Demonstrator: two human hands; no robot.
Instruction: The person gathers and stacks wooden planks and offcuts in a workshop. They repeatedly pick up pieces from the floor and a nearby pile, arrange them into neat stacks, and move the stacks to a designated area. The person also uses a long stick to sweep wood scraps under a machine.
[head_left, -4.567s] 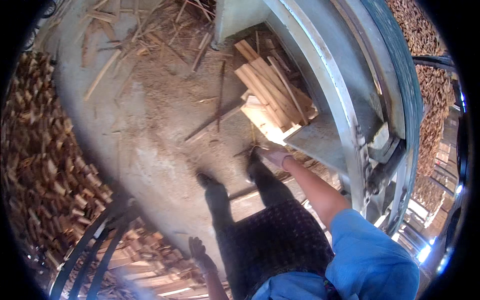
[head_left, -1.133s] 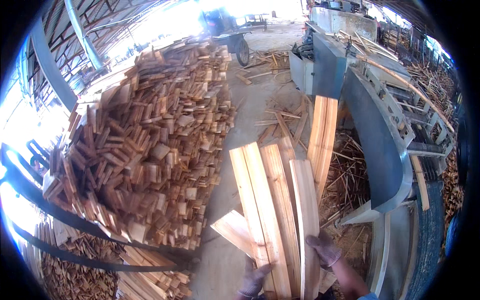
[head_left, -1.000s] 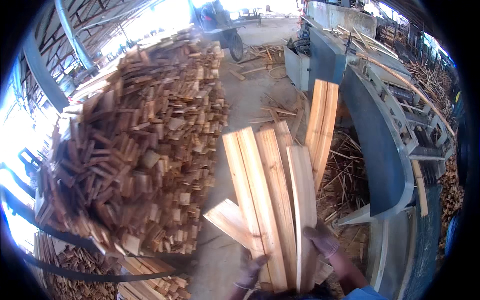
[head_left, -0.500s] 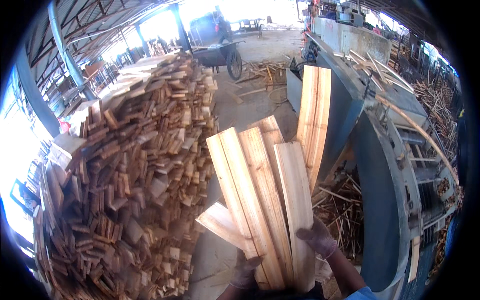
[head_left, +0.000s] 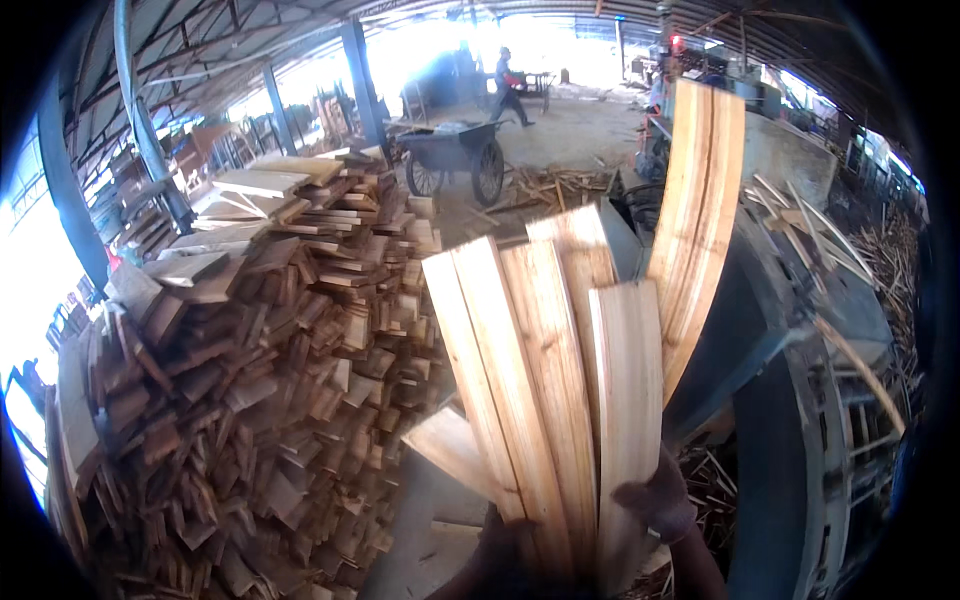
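Note:
A fanned bundle of pale wooden boards (head_left: 548,350) stands in front of me, held between both hands. My left hand (head_left: 505,545), dark and partly hidden at the lower edge, grips the boards low on their left side. My right hand (head_left: 660,500), in a dark glove with a pale cuff, is closed around the right side of the bundle, its thumb across the front board. The tallest board (head_left: 700,220) leans out to the upper right. A short board (head_left: 450,450) sticks out to the left, low down. The fingers behind the boards are hidden.
A high stack of short boards (head_left: 270,400) fills the left. On the right stands a blue-grey machine (head_left: 765,470) with wood scraps (head_left: 715,480) beside it. Farther off are a wheeled cart (head_left: 450,150), a scrap heap (head_left: 560,188) and a walking person (head_left: 510,85).
My view has tilted up and shifted, so more of the cart and the far yard shows. The boards stay in both hands, now slightly farther right in view.

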